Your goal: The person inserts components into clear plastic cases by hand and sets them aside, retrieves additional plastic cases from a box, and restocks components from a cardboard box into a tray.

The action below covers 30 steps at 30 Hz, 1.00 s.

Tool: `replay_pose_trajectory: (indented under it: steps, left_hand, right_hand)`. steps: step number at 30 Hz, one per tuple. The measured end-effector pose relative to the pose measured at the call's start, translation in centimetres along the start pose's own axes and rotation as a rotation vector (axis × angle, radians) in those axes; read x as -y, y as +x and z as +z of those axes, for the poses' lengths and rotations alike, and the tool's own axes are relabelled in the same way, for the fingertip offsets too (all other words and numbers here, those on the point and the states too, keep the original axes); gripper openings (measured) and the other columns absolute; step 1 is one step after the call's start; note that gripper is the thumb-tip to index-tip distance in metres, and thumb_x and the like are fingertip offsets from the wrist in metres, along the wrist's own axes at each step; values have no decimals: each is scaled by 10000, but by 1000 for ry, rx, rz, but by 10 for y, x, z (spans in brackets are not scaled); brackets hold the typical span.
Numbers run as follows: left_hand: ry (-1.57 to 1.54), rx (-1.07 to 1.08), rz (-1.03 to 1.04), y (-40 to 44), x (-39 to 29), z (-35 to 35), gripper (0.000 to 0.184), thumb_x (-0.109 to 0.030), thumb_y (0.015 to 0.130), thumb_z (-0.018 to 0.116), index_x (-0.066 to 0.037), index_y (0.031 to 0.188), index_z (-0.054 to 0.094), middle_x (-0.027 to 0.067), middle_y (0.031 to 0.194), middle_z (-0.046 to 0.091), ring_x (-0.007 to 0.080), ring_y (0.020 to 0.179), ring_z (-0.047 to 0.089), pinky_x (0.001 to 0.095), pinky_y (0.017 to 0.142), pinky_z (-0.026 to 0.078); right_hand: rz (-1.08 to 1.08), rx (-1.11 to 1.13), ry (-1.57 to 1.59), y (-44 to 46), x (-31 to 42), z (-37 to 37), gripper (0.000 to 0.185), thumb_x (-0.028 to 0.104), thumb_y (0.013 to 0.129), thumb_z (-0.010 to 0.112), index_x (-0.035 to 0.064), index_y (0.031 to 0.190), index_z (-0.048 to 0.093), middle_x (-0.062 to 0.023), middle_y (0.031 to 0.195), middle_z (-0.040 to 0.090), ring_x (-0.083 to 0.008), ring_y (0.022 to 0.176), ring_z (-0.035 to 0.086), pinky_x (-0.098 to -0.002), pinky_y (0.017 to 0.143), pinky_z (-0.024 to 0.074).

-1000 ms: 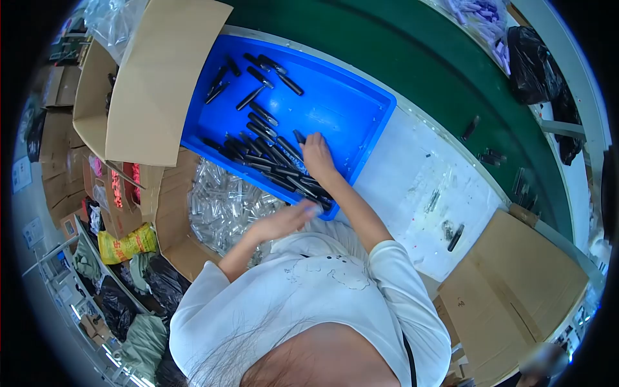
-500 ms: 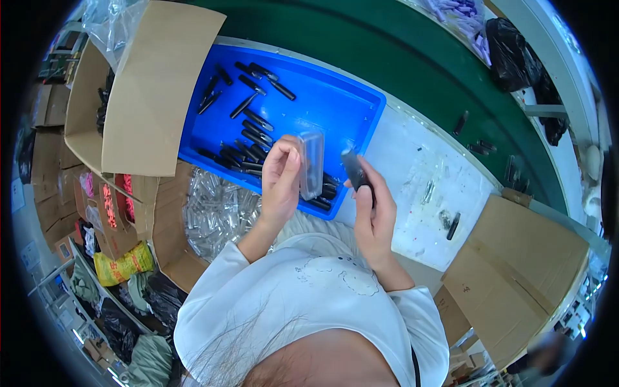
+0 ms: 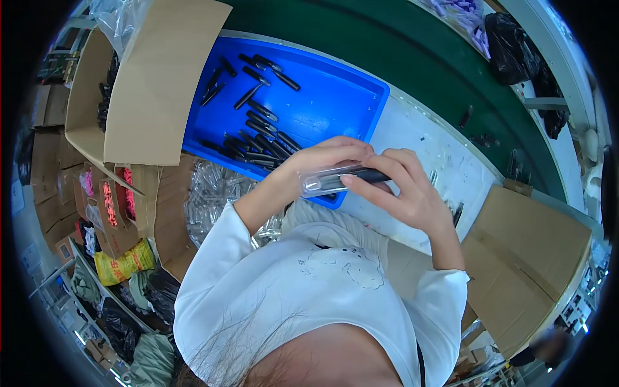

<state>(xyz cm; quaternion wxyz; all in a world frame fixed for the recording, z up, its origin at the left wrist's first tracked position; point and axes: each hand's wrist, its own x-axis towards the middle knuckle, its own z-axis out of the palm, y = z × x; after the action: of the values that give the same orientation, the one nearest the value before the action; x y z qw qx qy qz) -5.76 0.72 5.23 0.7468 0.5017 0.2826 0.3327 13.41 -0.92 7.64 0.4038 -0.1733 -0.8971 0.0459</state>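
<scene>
In front of my body my hands hold a clear plastic cover (image 3: 312,184) and a black stick-shaped piece (image 3: 371,175) together, lying almost level, the black piece partly inside the cover. My left hand (image 3: 332,153) is closed along the far side of the cover, its fingertips partly hidden. With thumb and fingers my right hand (image 3: 409,193) pinches the black piece near its right end. Below and beyond them, a blue tray (image 3: 322,103) contains several similar black pieces (image 3: 261,122) with clear or grey tips.
Many clear covers (image 3: 216,200) fill a carton by my left side. A cardboard flap (image 3: 167,84) overhangs the tray's left edge. Beyond the white tabletop (image 3: 412,132) runs a green belt (image 3: 380,48) carrying a few dark pieces. Another carton (image 3: 525,258) stands at right.
The cover and the black piece, held apart before, are now together. My left hand has moved right and the cover has turned from upright to nearly level. My right hand has shifted right.
</scene>
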Motion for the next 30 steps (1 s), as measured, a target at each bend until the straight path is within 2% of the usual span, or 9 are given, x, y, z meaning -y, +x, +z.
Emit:
replay_pose_trajectory:
  steps: [2,5,7,9,10,11,13,17,30]
  left_hand:
    - [358,16,343,-5,14,0,318,12,766,578,19,1082,542,146,1158,501,229,1058,508,322,909,405]
    - [303,80,441,-3,24,-6,359,29,753,595,17,1105,524,139,1168,497,228,1083,490,332,902,410]
    - [74,78,291,-4,22,3,436,43,721,628,10,1137,500,139,1173,493,242,1090,486,335,904,412]
    - [-86,-173,170,-8,13,24,284,-102,861,497,-18,1132,495,116,1116,518,219,1041,514,325,891,424]
    - [-647,-237,-88,-8,-7,34,266,-177,897,467,-10,1103,497,102,1021,542,177,932,539,303,809,449]
    - [-648,-236,-86,-7,-8,35,266,-177,897,467,-10,1103,497,102,1021,542,177,932,539,303,809,449]
    - [-393,-140,203,-6,-9,41,247,-192,915,449,-5,1069,494,71,915,543,140,779,522,267,711,436]
    - [536,-359,864,-7,-17,61,210,-48,827,563,-3,1019,490,68,819,514,120,681,473,223,587,393]
    - [678,-490,1240,30,-10,71,59,5,811,513,35,856,491,101,642,483,185,502,416,277,451,337]
  right_hand:
    - [-30,-6,7,-3,1,15,385,25,645,672,156,1006,650,-66,998,558,-237,910,497,-351,773,413]
    - [-30,-14,66,-1,2,17,375,60,671,676,98,1041,626,-99,1044,549,-251,961,511,-352,783,427]
    - [22,11,-21,-1,1,11,436,58,642,645,53,1075,592,-137,1080,520,-267,924,536,-373,825,435]
    - [33,-31,-45,-11,-5,12,413,50,686,632,37,1094,573,-146,1081,520,-265,926,539,-360,825,429]
    - [45,-74,-69,-15,-7,13,389,41,730,620,21,1113,555,-156,1081,520,-263,928,542,-346,825,424]
    - [43,-73,-70,-17,-4,15,389,41,730,620,21,1113,555,-156,1081,520,-263,928,542,-346,825,424]
    - [569,-549,418,-20,6,17,316,28,830,538,-14,1142,512,-174,1083,518,-239,944,534,-303,822,407]
    - [502,-581,338,-13,26,11,290,32,859,495,-38,1140,492,-182,1078,517,-221,949,525,-275,790,419]
    - [618,-581,459,-20,33,15,325,107,915,408,-74,1185,430,-209,1097,500,-223,915,518,-285,751,424]
